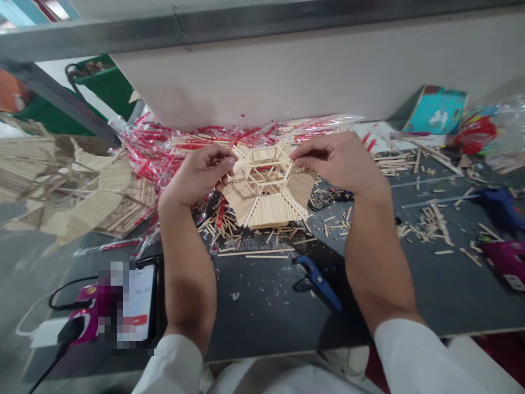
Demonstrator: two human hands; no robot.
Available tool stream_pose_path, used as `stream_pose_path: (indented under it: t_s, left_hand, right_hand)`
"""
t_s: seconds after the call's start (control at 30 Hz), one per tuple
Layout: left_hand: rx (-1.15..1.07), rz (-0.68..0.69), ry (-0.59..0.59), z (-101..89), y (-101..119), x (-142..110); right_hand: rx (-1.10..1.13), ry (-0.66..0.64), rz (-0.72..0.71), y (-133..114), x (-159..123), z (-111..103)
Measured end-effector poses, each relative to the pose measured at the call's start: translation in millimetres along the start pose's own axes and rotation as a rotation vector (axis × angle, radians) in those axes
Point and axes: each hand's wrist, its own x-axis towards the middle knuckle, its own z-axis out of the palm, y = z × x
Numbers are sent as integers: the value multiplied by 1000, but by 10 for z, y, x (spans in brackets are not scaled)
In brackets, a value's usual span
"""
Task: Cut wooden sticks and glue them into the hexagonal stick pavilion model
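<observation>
A hexagonal model built from thin wooden sticks point(270, 210), with sloping roof-like panels around an open frame, is in front of me at the middle of the table. My left hand point(200, 172) is at its upper left, fingers curled and thumb and forefinger closed at its edge. At the upper right, my right hand point(338, 164) pinches the model's edge between thumb and forefinger. Whether a small loose stick is also in either pinch cannot be made out. Nearer to me lies a blue-handled cutter point(320, 279).
Loose sticks point(430, 224) and offcuts litter the dark table point(254, 323). Red-printed plastic wrappers point(151, 148) lie behind. More stick models point(94, 191) are at left. A phone point(143, 301) and purple power strip point(86, 312) are near left; a blue glue gun point(500, 210) is right.
</observation>
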Motion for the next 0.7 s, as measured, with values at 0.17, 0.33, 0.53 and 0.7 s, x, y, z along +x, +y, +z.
stream_pose_path:
  t_s: [0.17,0.33,0.53,0.7]
  left_hand:
    - [74,41,-48,1,-29,-2]
    - [104,56,-66,7,-35,5]
    - [120,54,-52,12,-20,7]
    - [107,49,-63,18,-44,20]
  right_hand:
    - [-25,-16,12,-20,-3,3]
    - [10,-43,9,7,0,10]
    - [-114,-22,-35,-104,-19,-22]
    - [-198,9,-52,-178,-42,-9]
